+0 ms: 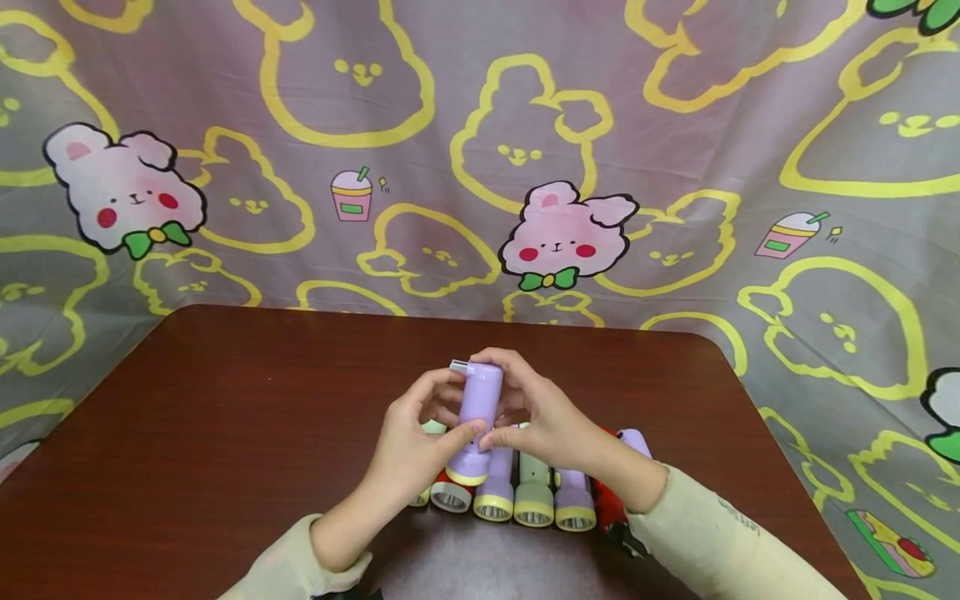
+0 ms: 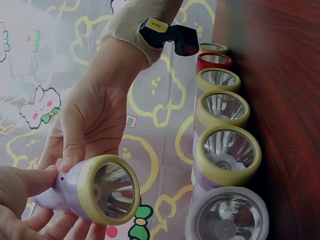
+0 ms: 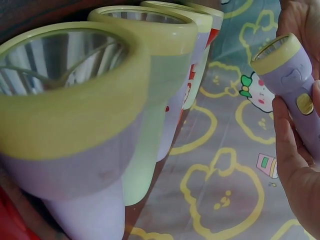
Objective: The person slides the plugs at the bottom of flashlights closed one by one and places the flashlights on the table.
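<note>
Both hands hold a purple flashlight (image 1: 480, 396) above the table, its yellow-rimmed head pointing down toward the near side. A metal plug (image 1: 459, 366) juts sideways from its tail end. My left hand (image 1: 408, 446) grips it from the left, thumb on the front of the body and fingers behind. From the right, my right hand (image 1: 555, 421) has its index finger over the tail and its thumb low on the body. A yellow switch (image 3: 305, 104) shows on the flashlight's side in the right wrist view.
Just below the hands, a row of flashlights lies with lenses toward the near edge, among them a red one (image 1: 452, 497), a pale green one (image 1: 534, 492) and a purple one (image 1: 574, 500). The right forearm partly covers the row's right end. Behind the brown table (image 1: 262, 400) hangs a patterned curtain (image 1: 420, 183).
</note>
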The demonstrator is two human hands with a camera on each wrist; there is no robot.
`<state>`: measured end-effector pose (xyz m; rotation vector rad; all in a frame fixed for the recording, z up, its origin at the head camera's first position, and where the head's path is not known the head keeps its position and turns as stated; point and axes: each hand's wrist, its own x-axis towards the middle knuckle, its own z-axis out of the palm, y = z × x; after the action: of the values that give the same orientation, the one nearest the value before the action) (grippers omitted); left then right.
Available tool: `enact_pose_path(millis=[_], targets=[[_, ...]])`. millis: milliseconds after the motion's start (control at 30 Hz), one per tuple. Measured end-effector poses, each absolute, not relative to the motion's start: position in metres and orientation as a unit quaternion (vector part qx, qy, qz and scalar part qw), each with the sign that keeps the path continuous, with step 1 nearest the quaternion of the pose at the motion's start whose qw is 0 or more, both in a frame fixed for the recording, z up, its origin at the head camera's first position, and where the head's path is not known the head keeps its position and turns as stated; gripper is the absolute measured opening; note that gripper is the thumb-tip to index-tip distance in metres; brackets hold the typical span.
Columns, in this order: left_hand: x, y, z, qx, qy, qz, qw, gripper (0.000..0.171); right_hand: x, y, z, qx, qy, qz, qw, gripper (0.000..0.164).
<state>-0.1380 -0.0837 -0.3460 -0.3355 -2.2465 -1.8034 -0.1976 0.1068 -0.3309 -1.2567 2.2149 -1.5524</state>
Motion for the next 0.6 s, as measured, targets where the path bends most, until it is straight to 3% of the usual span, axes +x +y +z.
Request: enact_pose_path(millis=[600], targets=[[-0.1288, -0.0802, -0.3445, -0.095, -0.765, -0.628, 0.108, 0.050, -0.1896, 0.1071, -0.3291, -0.389, 0.739, -0.545, 0.079, 0.080]])
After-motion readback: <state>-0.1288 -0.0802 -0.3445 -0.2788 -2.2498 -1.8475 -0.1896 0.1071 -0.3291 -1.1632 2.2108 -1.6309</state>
